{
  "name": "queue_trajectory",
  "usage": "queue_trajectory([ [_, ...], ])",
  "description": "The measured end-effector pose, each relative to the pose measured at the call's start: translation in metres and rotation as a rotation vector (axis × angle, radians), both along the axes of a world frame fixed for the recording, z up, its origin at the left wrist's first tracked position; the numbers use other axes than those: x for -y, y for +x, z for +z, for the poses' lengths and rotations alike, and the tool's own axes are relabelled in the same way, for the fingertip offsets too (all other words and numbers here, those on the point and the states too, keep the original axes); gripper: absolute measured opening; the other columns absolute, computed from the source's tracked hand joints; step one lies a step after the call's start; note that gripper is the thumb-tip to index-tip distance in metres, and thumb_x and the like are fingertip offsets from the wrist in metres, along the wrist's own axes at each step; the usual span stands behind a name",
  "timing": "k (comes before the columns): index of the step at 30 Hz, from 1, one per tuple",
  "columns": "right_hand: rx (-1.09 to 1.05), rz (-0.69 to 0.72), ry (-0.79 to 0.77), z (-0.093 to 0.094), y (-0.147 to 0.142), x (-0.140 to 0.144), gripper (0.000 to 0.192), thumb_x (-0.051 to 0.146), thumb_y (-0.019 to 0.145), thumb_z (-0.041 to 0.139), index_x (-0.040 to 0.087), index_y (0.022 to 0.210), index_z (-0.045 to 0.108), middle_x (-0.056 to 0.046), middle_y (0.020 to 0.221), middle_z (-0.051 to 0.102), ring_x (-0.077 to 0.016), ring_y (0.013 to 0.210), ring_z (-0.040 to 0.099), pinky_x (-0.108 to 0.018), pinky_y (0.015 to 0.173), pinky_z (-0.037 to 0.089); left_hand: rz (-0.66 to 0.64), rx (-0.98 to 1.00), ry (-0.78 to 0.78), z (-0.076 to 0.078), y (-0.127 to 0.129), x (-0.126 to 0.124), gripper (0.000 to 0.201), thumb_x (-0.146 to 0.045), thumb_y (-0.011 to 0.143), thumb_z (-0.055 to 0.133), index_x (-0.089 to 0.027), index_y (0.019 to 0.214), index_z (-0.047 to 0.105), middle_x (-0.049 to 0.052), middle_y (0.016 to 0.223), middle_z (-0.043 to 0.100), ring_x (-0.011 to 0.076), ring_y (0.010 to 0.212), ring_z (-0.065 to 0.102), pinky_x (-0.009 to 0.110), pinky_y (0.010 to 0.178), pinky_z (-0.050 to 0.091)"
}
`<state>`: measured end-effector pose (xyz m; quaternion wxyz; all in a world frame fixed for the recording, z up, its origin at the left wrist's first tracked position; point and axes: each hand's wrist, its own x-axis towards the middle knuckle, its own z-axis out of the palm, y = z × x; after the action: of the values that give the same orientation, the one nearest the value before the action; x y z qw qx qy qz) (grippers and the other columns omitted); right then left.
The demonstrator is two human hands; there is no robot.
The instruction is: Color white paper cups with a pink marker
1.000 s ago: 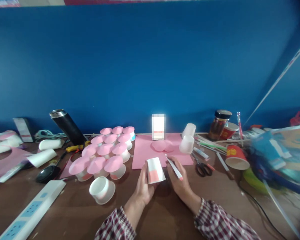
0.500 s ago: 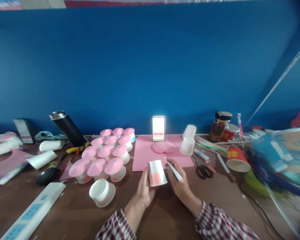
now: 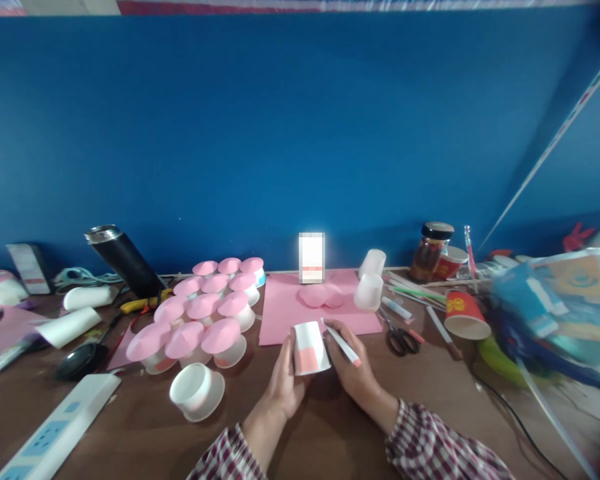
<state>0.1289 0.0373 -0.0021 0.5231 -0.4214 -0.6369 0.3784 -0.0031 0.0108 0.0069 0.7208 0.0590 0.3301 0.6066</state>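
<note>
A white paper cup [image 3: 309, 339] with a salmon-pink patch near its rim is held upside down in my left hand [image 3: 281, 380]. The fingers of that hand wrap round its left side. In my right hand [image 3: 353, 367] is a white marker [image 3: 343, 344] with a pink end, pinched between thumb and fingers close to the cup's right side. I cannot tell whether its tip touches the cup. Behind both hands lies a pink paper sheet [image 3: 277, 307] with pink paper discs [image 3: 314, 295] on it. Several cups topped with pink paper cones [image 3: 221, 333] stand to the left.
A white cup [image 3: 193, 390] on a white base sits left of my hands, near a power strip [image 3: 55, 427]. Scissors [image 3: 403, 339], frosted cups [image 3: 369, 292], a red paper cup [image 3: 465, 315] and a jar [image 3: 431, 252] are rightward. A black flask [image 3: 125, 260] leans at the back left.
The whole view has shifted slightly, so things appear a little further left. Both hands keep their hold on the cup and marker, with almost no change in pose.
</note>
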Motion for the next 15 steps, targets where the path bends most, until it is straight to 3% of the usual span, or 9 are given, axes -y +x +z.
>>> queue_trajectory([
  [15, 0.005, 0.021, 0.013, -0.0014, -0.0008, 0.0008, 0.023, 0.026, 0.088, 0.052, 0.019, 0.11, 0.058, -0.007, 0.103, 0.065, -0.0179, 0.087, 0.062, -0.026, 0.075, 0.05, -0.007, 0.009, 0.024, -0.0055, -0.0001, -0.0001, 0.045, -0.04, 0.084, 0.054, -0.015, 0.122, 0.055, 0.009, 0.114, 0.065, 0.0244, 0.109, 0.058, 0.033, 0.093, 0.045],
])
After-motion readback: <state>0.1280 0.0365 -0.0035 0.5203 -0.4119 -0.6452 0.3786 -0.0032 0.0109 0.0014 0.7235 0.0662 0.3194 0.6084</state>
